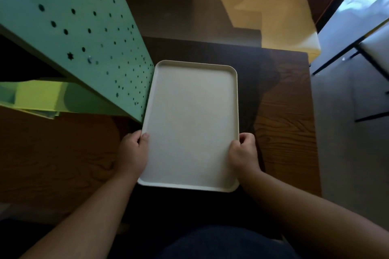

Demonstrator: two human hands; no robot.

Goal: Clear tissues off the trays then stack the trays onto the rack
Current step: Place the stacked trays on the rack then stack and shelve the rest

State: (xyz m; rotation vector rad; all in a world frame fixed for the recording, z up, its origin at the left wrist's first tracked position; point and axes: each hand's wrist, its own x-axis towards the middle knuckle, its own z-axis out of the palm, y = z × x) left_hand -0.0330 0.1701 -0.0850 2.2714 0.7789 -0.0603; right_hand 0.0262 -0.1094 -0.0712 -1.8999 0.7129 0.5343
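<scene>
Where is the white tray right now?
In the head view's centre, the white tray is held by the left hand and right hand, just right of the green perforated rack.

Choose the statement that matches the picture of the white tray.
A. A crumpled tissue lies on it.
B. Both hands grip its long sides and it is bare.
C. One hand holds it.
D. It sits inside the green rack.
B: the left hand and right hand clasp the bare white tray.
</scene>
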